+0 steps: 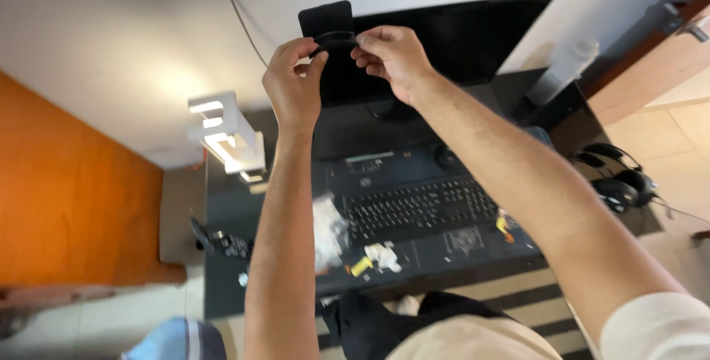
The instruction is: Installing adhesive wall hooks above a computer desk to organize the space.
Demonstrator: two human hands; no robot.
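Both hands are raised in front of a dark monitor (473,35). My left hand (294,86) and my right hand (393,58) pinch the two ends of a small black band-like piece (336,38) between fingertips. A flat black rectangular part (325,17) rises just behind that piece; whether the two are joined I cannot tell. Below the arms lies a black keyboard (418,206) on a dark desk (229,286).
A white stand (228,138) sits at the desk's left. A crumpled clear bag (327,228) and small yellow and white bits (373,258) lie by the keyboard. Black headphones (617,179) rest at the right, a white bottle (562,72) behind. An orange wall (66,197) is on the left.
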